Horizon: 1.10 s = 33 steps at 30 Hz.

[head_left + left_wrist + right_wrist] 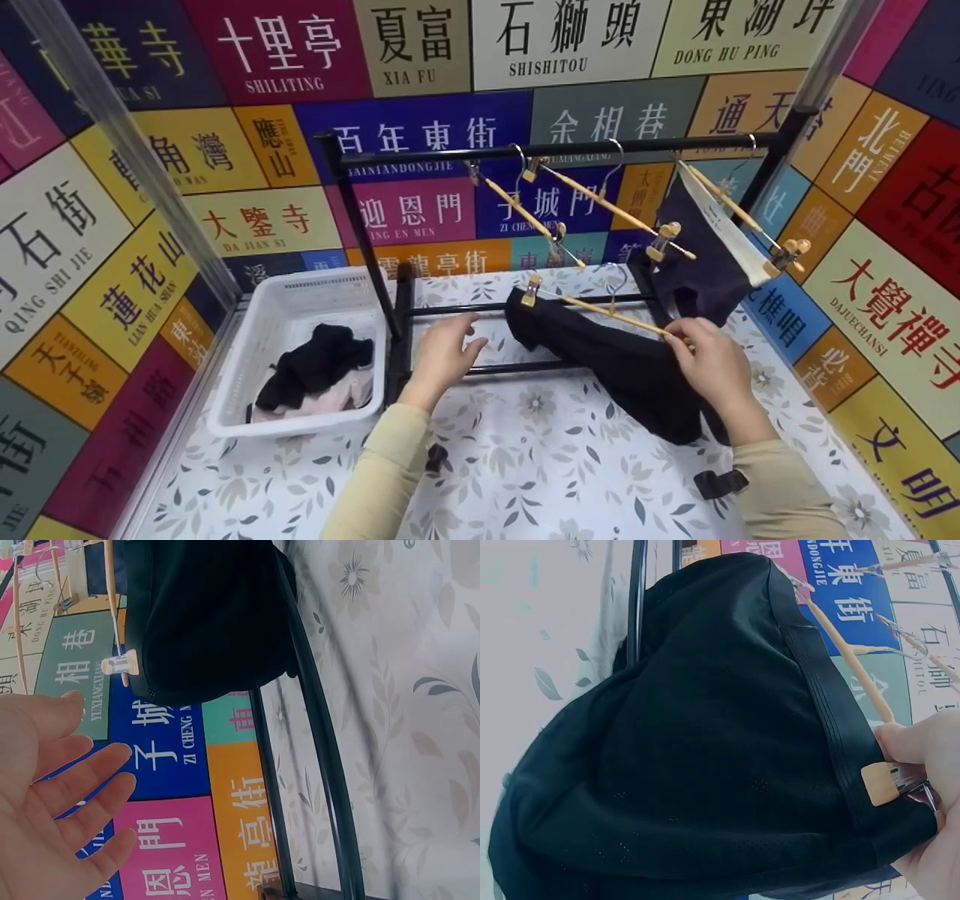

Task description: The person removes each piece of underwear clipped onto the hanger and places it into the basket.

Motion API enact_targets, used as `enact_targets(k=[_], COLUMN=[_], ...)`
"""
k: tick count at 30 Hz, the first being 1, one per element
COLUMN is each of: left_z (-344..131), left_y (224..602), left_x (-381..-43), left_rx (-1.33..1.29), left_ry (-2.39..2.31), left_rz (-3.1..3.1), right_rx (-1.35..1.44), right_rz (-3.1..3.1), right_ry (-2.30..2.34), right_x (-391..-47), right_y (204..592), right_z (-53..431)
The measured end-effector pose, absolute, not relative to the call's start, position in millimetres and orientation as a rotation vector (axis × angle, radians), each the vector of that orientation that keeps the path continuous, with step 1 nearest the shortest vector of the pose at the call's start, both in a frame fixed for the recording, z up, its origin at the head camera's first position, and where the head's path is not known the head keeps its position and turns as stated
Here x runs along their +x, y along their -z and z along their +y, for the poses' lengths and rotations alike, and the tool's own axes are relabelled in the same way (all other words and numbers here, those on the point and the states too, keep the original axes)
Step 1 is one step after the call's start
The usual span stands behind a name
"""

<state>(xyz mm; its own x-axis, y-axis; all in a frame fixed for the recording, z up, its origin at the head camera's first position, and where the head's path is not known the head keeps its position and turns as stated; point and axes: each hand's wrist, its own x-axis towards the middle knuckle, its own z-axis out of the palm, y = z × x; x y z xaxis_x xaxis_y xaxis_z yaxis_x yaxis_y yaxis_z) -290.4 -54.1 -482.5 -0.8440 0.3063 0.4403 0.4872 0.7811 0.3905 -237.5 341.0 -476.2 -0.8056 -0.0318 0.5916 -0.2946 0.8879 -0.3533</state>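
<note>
A pair of black shorts (622, 367) with a wide waistband hangs from a wooden clip hanger (615, 311). My right hand (709, 364) grips the hanger's right end; in the right wrist view its thumb and fingers pinch around the clip (881, 784) on the waistband. The other clip (532, 291) holds the waistband's left corner. Left of that corner, my left hand (446, 349) is held with fingers spread and nothing in it. The left wrist view shows its loosely bent fingers apart from the shorts (210, 622).
A black rack (562, 151) carries two bare clip hangers and, at the right, dark briefs (697, 247) with a white waistband. To the left stands a white basket (225, 397) with black and pale pink clothes (319, 367). Sign-patterned walls enclose the flowered tabletop (540, 465).
</note>
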Motion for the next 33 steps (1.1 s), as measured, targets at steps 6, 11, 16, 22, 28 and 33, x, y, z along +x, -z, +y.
enact_targets(k=[6,11,16,22,28,33], left_z=[-61.1,-63.2,-64.6,-65.9,-68.5,-70.1], left_y=[483.4,484.6,485.7,484.7,484.9,483.1], left_x=[-291.9,-292.7,-292.3,-290.1,-290.0,-290.0], left_rx=[-0.6,-0.584,-0.584,-0.558,-0.549,-0.541], left_ry=[0.739,0.745,0.749,0.766,0.801,0.875], left_rz=[-2.603,-2.601,-2.57,-2.58,-2.565,-2.536], right_rx=[0.289,0.348,0.401,0.456,0.498,0.568], right_rz=[-2.444,-2.412,-2.377,-2.357,-2.352,-2.319], right_ry=[-0.593,-0.602,-0.602,-0.623,-0.623,-0.62], right_x=[-237.9,-238.9,-238.2,-237.5,-237.6,-239.0], right_y=[477.2,480.3,481.8,484.4,483.6,482.6], right_z=[334.0,333.0,332.1,329.3,325.2,323.0])
